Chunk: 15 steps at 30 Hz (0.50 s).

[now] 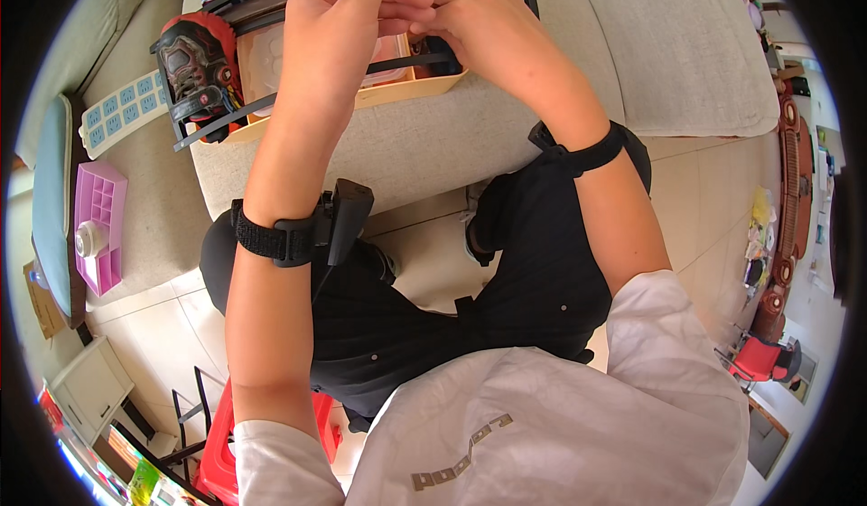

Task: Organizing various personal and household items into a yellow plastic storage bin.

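Both hands meet at the top edge of the view, their fingertips close together or touching. My left hand has its fingers bent towards the right one. My right hand reaches in with its fingers curled. Whether anything small is pinched between them is hidden. Below them, a black-framed rack sits on a fabric sofa. It holds a black and red shoe at its left end and a light wooden tray with compartments. A translucent plastic box lies in the tray, partly covered by my left wrist.
A white power strip lies left of the rack. Farther left is a lilac compartment organizer with a white round jar. A red plastic stool stands at lower left. Black straps with devices circle both wrists. The sofa cushion extends right.
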Motion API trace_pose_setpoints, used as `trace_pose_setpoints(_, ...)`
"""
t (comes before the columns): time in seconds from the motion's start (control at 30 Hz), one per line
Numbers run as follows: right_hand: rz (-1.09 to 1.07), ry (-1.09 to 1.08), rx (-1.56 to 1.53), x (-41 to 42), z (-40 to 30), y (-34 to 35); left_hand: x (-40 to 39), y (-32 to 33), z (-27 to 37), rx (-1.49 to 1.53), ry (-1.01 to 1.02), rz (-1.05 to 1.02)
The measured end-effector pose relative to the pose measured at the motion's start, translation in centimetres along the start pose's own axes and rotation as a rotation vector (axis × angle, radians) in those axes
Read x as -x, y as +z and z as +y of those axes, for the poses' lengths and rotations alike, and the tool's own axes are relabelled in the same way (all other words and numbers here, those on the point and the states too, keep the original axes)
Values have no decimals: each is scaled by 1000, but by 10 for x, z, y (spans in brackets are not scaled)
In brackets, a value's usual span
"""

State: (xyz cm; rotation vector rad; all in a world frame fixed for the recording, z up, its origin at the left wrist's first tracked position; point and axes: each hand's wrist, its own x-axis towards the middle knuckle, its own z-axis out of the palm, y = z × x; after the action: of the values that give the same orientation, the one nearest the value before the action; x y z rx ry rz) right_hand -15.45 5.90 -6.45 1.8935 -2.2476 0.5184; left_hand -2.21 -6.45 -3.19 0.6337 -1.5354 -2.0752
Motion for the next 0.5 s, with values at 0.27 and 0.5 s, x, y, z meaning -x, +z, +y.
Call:
trace_pose_setpoints(0.27, -39, 0, 107, 5, -1, 4, 4, 10, 9, -51, -105, 61)
trace_pose_setpoints(0.5, 102, 122, -186, 3, 2, -4, 7, 6, 10, -57, -14, 47)
